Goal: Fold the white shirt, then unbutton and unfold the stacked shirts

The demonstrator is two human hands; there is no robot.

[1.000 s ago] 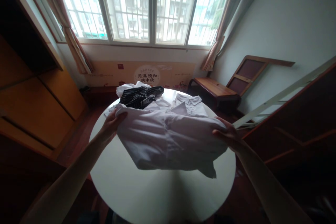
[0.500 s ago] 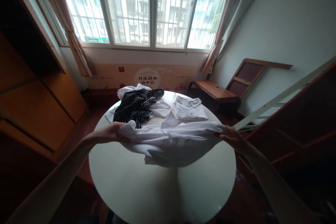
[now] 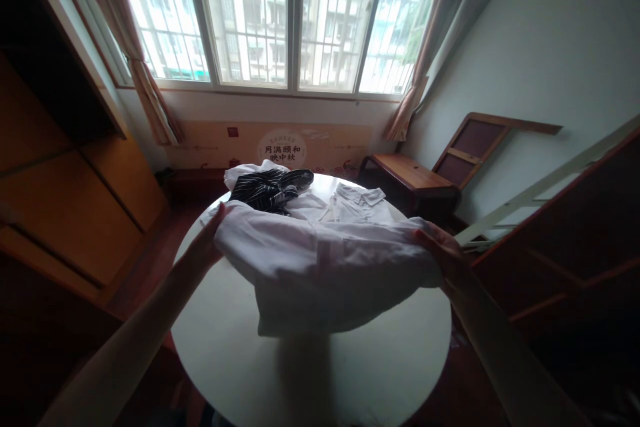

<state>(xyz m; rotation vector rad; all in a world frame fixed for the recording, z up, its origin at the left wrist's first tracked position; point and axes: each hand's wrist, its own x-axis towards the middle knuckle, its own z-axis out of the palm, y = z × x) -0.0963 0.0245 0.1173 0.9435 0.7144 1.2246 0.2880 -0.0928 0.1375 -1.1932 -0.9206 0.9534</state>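
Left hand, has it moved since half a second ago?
Yes: against the round table, the left hand has moved up and slightly left in the picture.

White garment [image 3: 325,273] in fingers [image 3: 427,239], above round table [image 3: 390,360]

I find the tabletop [image 3: 220,353] round, white and smooth. At its far left I record a crumpled, white-striped black garment [image 3: 263,190] heaped with loose white clothing [image 3: 241,177]; to their right, a collared white shirt [image 3: 361,200], partly hidden from my camera.
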